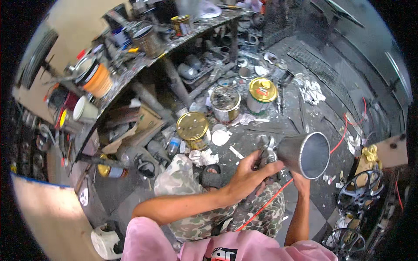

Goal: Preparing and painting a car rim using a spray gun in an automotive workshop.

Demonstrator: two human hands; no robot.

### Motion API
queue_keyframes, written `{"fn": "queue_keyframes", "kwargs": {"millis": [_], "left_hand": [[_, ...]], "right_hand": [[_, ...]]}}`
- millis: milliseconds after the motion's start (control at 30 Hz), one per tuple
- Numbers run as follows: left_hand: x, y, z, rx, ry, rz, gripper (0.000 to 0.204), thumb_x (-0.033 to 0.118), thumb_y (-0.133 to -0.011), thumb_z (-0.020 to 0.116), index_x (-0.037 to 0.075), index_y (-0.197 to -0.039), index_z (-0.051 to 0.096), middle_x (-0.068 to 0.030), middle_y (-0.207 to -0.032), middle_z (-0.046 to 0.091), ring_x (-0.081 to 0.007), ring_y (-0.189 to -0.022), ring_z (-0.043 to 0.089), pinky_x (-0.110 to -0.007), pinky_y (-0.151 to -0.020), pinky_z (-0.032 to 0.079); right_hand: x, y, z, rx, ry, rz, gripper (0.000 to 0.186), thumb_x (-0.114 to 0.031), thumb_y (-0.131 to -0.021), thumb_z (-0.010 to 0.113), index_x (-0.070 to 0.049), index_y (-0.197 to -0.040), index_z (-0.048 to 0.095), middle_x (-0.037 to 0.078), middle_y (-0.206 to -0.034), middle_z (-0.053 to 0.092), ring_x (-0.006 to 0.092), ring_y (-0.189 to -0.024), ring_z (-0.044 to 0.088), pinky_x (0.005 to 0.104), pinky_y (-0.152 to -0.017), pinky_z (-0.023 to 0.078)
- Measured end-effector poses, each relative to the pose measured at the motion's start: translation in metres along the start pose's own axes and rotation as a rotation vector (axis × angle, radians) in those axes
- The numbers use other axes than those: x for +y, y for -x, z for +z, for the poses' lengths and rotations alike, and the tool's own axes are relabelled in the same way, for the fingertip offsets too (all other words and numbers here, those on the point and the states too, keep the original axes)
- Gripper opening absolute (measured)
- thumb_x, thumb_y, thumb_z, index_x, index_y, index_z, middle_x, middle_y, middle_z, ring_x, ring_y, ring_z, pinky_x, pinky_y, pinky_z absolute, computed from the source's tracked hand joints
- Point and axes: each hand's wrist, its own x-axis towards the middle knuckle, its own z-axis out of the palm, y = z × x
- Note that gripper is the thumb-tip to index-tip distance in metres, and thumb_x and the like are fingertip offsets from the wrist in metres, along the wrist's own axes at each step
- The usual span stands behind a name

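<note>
The metal cup (305, 154) sits tilted above the person's knee, right hand (300, 180) gripping beneath; left hand (248, 176) has fingers clamped on the spray gun (265, 150). Steadying the cup while seating it squarely seems wise.

Dark, paint-spattered floor (305, 113); cluttered wooden shelf (130, 71) along a beige wall (74, 21).

Bright daylight, glare upper left, fisheye bending, dark vignetted corners
</note>
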Motion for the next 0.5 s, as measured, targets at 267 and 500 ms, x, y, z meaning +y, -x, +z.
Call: {"fn": "queue_keyframes", "kwargs": {"millis": [267,500], "left_hand": [[-0.003,-0.047,0.003,0.099,0.027,-0.15,0.035,0.027,-0.097,0.07,0.004,-0.12,0.056,-0.0044,-0.084,0.058,-0.0133,-0.056,0.055,-0.029,-0.045,0.042],[0.009,-0.122,0.023,0.195,0.16,-0.28,0.028,0.022,-0.099,0.07,0.006,-0.116,0.055,-0.0018,-0.079,0.054,-0.0102,-0.054,0.052,-0.028,-0.045,0.044]], "right_hand": [[-0.023,-0.052,0.004,0.006,-0.214,0.066,0.056,-0.022,-0.08,0.086,-0.001,-0.126,0.062,0.011,-0.121,0.067,0.021,-0.11,0.063,0.0354,-0.099,0.048],[0.006,-0.155,0.032,0.019,-0.273,0.055,0.07,-0.028,-0.072,0.092,-0.004,-0.129,0.058,0.007,-0.117,0.063,0.0206,-0.11,0.061,0.0333,-0.094,0.048]]}}
